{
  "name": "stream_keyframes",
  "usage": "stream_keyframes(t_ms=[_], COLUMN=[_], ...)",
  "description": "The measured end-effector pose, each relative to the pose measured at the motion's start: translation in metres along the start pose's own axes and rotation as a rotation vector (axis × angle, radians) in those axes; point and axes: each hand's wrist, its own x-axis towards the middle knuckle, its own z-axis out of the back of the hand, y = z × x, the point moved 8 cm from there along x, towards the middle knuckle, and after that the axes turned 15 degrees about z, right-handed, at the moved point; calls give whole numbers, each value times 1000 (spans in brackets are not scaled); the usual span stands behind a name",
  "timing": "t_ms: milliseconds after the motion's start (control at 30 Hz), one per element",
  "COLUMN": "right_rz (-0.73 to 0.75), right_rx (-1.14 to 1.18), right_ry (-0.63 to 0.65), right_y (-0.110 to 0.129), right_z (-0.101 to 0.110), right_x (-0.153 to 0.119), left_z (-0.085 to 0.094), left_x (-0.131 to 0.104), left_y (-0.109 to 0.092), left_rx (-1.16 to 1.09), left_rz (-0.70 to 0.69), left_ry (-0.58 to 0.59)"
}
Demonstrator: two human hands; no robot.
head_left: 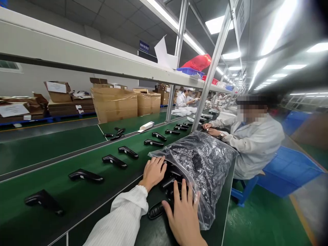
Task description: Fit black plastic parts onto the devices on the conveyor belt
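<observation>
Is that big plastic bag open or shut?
Open: the plastic bag gapes by the left hand and right hand, black parts showing in its mouth.

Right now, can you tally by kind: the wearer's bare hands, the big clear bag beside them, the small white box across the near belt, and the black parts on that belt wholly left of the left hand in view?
Bare hands: 2 (left hand, right hand)
Clear bag: 1
White box: 1
Black parts: 4
Total: 8

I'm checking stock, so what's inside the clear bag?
The clear bag holds black parts, visible at its open mouth; farther in, glare and creases hide their shapes and number.
</observation>
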Motion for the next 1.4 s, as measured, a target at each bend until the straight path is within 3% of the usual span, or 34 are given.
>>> stream_keyframes(t_ms=[100,233,400,533,733,867,1000,1100,1167,1233,1333,1400], right_rz=[-7,54,317,472,827,977,818,420,93,-141,-214,-166], right_rx=[-79,-118,26,161,425,630,801,991,1216,1480,1744,1694], right_ry=[7,-33,-135,-155,-245,-176,-150,-63,-1,47,131,84], right_y=[-4,1,44,81,132,160,146,102,74,61,66,66], right_z=[-2,-8,-19,-21,13,44,56,36,15,-3,-23,-34], right_x=[16,19,6,-2,-6,-6,16,53,77,96,119,127], left_z=[-5,-2,20,46,96,119,128,134,134,124,95,75], left_x=[-2,-20,-58,-91,-155,-211,-255,-260,-242,-211,-160,-139], left_y=[-5,-8,-7,7,47,76,101,104,92,70,35,20], left_rx=[-44,-115,-226,-296,-391,-435,-305,-196,-123,-53,10,34], left_rz=[-7,-44,-63,-29,170,366,497,498,430,299,104,26], left_ry=[55,152,234,224,121,79,60,75,111,170,230,254])
